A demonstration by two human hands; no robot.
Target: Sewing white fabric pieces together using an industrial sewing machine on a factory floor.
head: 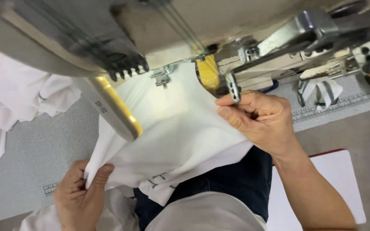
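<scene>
Fabric (172,137), a white, light, limp knit panel draped over the sewing machine (245,55) arm at the table (26,158) front edge, is pinched closed by left hand (80,196) and right hand (260,119) at opposite edges, judged best held there.

One head-worn view looks steeply down, close above the sewing machine (185,38).

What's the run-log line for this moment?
left hand: pinching white fabric edge | right hand: gripping fabric by sewing machine | fabric: draped under needle area | table: grey
</scene>
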